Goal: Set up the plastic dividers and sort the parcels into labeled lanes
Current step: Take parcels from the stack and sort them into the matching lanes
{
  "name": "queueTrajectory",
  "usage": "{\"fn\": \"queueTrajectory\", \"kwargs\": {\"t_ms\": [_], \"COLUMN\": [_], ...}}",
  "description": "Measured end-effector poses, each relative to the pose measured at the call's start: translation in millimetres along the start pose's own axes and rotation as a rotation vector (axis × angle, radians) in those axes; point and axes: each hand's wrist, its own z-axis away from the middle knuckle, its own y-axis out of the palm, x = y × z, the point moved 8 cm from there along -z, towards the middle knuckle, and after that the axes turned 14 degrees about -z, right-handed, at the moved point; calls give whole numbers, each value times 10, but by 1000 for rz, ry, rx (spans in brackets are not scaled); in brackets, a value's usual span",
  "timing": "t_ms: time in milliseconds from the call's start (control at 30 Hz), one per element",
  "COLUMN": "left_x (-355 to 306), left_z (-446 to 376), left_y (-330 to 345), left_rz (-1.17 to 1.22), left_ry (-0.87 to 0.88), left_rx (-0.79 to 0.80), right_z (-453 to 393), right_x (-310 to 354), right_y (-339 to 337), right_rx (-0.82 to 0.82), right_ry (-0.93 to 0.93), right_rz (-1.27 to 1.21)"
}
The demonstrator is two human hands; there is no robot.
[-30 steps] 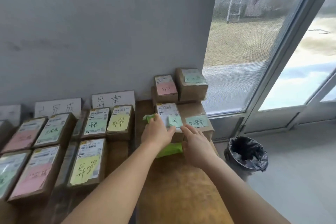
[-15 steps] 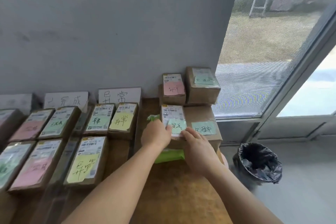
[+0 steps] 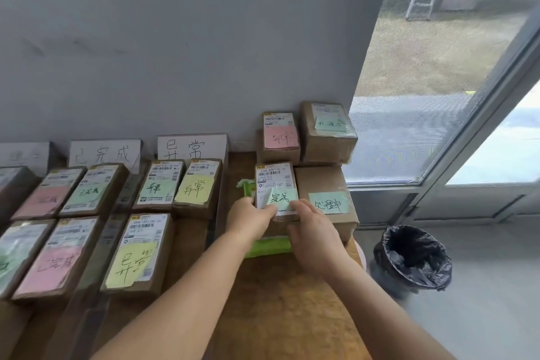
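A grey wall (image 3: pixel 175 52) stands behind a brown wooden table (image 3: pixel 286 310). To the right is a big window (image 3: pixel 432 73), and on the floor below it sits a bin (image 3: pixel 413 257) with a black bag in it

On the left part of the table, parcels lie flat in rows. White signs (image 3: pixel 191 147) with hand-written words lean on the wall behind them. A clear divider (image 3: pixel 217 207) stands up on edge, between the rows and the pile on the right. One more clear strip lies between two of the rows, but it is hard to see

One row has a big parcel with a yellow note (image 3: pixel 137 254) near the front, and two smaller ones behind it, one with a green note (image 3: pixel 159 185) and one with a yellow note (image 3: pixel 198 187)

At the right end of the table is a pile of boxes. A big box (image 3: pixel 327 199) with a green note is at the bottom. Two boxes sit on top at the back, one with a pink note (image 3: pixel 281 137) and one with a green note (image 3: pixel 328 130)

Both hands hold one small parcel (image 3: pixel 276 184) with a green note, just left of the big box. It sits over a green pack (image 3: pixel 267 247). The left hand (image 3: pixel 249 221) grips its near left corner with bent fingers. The right hand (image 3: pixel 314 238) grips its near right edge, with the thumb on the top
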Motion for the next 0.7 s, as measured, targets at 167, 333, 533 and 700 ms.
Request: {"fn": "queueTrajectory", "kwargs": {"t_ms": [167,333,533,700], "left_x": [53,28,-62,-115], "left_z": [7,38,109,105], "left_y": [-11,-83,-193,-263], "left_rz": [108,163,338,393], "left_ry": [-49,-32,10,45], "left_rx": [20,-2,31,43], "right_z": [23,0,-30,-129], "right_x": [6,31,146,28], "right_y": [1,-73,-227,-474], "right_rx": [-12,-45,-101,-279], "right_ry": [9,-15,-107,-67], "right_rz": [-53,-91,-171,-210]}}
